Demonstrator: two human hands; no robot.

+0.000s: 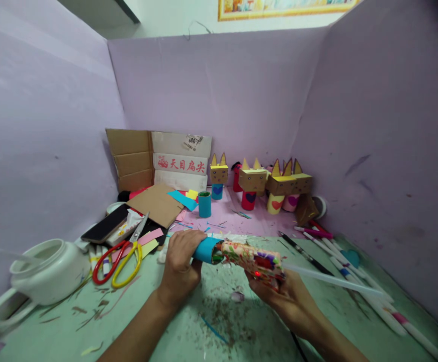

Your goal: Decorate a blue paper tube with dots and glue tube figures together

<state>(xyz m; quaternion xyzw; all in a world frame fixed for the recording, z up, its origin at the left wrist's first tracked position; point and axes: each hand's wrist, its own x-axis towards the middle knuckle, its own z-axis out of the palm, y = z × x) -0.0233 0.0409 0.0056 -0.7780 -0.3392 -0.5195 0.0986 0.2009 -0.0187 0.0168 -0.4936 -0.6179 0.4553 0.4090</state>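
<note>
My left hand (183, 259) is wrapped round a short blue paper tube (204, 249), which lies on its side above the table. In my right hand (284, 296) is a hot glue gun (254, 259) with a colourful patterned body and a small red light on. Its front end meets the tube's open right end; whether the nozzle touches inside is hidden. A long translucent glue stick (335, 280) sticks out of the gun's back to the right. Behind my hands a second blue tube (204, 205) stands upright.
Several cardboard cat figures (252, 181) stand at the back right. Scissors (122, 261), a phone (105, 223) and a white pot (47, 271) are at left, beside cardboard (156, 205). Markers (369, 296) lie along the right. Purple panels (219, 95) wall three sides.
</note>
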